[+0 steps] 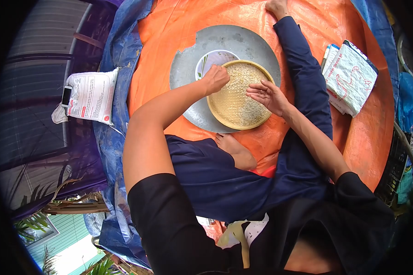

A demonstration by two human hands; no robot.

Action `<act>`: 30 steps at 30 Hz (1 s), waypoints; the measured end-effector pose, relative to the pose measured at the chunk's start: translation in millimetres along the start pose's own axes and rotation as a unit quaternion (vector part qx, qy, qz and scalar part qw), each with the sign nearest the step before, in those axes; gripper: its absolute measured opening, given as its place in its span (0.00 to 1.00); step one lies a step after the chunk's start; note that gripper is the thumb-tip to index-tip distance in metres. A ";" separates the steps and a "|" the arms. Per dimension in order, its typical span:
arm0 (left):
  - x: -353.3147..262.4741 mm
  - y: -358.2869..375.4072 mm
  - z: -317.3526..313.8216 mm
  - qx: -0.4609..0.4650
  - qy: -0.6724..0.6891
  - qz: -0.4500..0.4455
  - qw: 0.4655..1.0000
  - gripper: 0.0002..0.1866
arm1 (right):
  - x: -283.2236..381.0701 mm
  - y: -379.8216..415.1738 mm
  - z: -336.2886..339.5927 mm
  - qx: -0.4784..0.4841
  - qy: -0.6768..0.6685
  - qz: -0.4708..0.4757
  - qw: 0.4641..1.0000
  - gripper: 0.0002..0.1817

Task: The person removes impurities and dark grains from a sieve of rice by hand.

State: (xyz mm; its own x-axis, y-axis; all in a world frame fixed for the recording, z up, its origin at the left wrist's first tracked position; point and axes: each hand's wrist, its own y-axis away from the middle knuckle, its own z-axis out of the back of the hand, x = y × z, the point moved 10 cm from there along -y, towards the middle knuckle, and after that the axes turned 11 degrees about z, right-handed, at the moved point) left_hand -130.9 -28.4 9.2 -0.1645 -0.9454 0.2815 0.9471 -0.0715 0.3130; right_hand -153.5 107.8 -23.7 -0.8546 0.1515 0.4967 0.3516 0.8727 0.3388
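A round yellow-rimmed basket (231, 110) holds pale grain, spread thickest toward its upper and right parts. It rests on a large round grey metal tray (181, 68) with a broken edge, and overlaps a white bowl (209, 58) with a leaf pattern. My left hand (216, 79) is closed at the basket's upper left rim, beside the bowl; anything within its fingers is hidden. Over the right part of the grain is my right hand (267, 95), its fingers stretched out and slightly curved, holding nothing.
An orange tarp (158, 50) lies under the tray, with a blue tarp (110, 110) around it. My legs extend beside the tray, a bare foot (236, 151) near its lower edge. A white sack (94, 97) with a phone (66, 96) lies left; folded sacks (351, 78) lie right.
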 end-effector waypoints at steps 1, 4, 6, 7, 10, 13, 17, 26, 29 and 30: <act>0.3 0.6 0.2 -0.003 0.008 0.001 1.000 0.02 | -0.4 -0.7 0.5 -0.001 0.000 0.000 1.000 0.31; 1.7 3.0 0.3 -0.006 0.029 0.005 1.000 0.02 | -2.1 -1.0 1.4 -0.001 -0.004 -0.004 1.000 0.30; 1.3 5.7 -2.2 0.002 0.039 0.008 0.999 0.02 | -2.7 -0.9 1.5 0.000 -0.005 -0.005 1.000 0.30; 1.5 6.3 -4.7 0.006 0.032 0.008 0.999 0.02 | -2.6 -1.0 1.4 0.001 -0.004 -0.004 1.000 0.30; -0.1 8.6 -10.4 0.018 0.014 0.007 1.000 0.01 | -3.0 -1.5 2.6 -0.002 -0.004 -0.005 1.000 0.30; -1.4 9.9 -11.9 0.028 0.003 0.004 1.000 0.02 | -2.5 -1.8 4.2 -0.006 0.000 -0.005 1.000 0.30; -2.3 8.9 -6.1 0.029 0.038 -0.004 0.999 0.02 | -4.6 -3.0 7.0 -0.009 0.004 -0.006 1.000 0.31; -12.1 -5.0 21.5 0.036 0.178 0.009 0.983 0.03 | 6.7 -6.1 10.3 -0.019 -0.008 0.017 1.000 0.32; -15.6 -7.6 18.2 0.051 0.198 0.012 0.979 0.06 | 5.6 -7.5 12.8 -0.019 0.000 0.013 1.000 0.32; -14.4 -7.9 16.3 0.037 0.207 0.015 0.977 0.07 | 6.3 -8.4 12.4 -0.019 0.003 0.011 1.000 0.33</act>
State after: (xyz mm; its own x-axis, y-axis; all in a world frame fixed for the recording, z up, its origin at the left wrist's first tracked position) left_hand -140.6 -9.1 17.5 0.0035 -0.9954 -0.0952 0.9250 -0.0330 0.3785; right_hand -166.6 107.2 -33.3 -0.8445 0.1680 0.5085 0.3844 0.8513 0.3571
